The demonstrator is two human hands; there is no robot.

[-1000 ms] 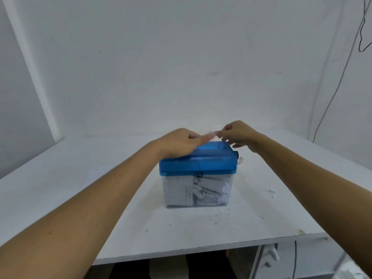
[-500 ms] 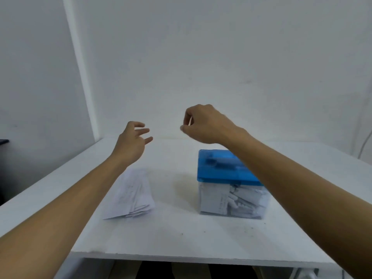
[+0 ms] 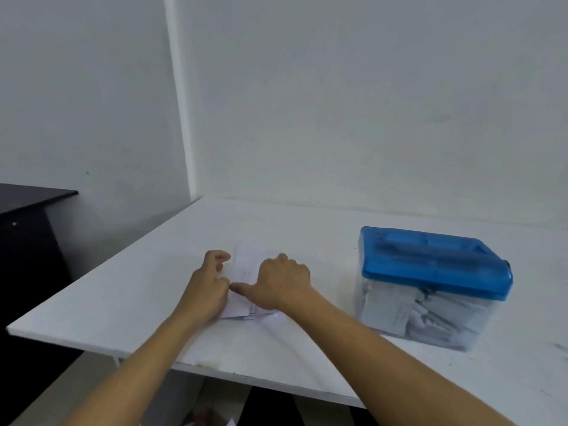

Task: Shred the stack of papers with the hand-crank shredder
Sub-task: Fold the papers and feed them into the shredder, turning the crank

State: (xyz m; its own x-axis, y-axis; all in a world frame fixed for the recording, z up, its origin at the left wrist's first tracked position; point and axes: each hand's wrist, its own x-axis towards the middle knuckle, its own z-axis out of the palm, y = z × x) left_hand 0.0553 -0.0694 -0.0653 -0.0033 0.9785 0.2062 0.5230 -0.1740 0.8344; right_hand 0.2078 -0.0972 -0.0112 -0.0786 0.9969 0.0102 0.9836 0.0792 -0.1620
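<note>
The stack of papers (image 3: 246, 267) lies on the white table (image 3: 129, 290), left of the shredder. My left hand (image 3: 209, 285) is at the stack's left edge with its fingers curled on the paper. Over the middle of the stack sits my right hand (image 3: 282, 284), fingers bent down onto the sheets and thumb stretched left, touching my left hand. Both hands hide most of the stack. The hand-crank shredder has a blue lid (image 3: 430, 259) on a clear bin (image 3: 408, 315) filled with paper shreds. It stands untouched to the right; its crank is not visible.
A white wall runs close behind the table, with a corner at the left. A dark cabinet (image 3: 27, 229) stands beyond the table's left edge. The table's front edge (image 3: 246, 376) is near my forearms.
Both hands left the shredder's lid, swung left and came down onto the paper stack. My head turned left, so the shredder now sits at the right of the view.
</note>
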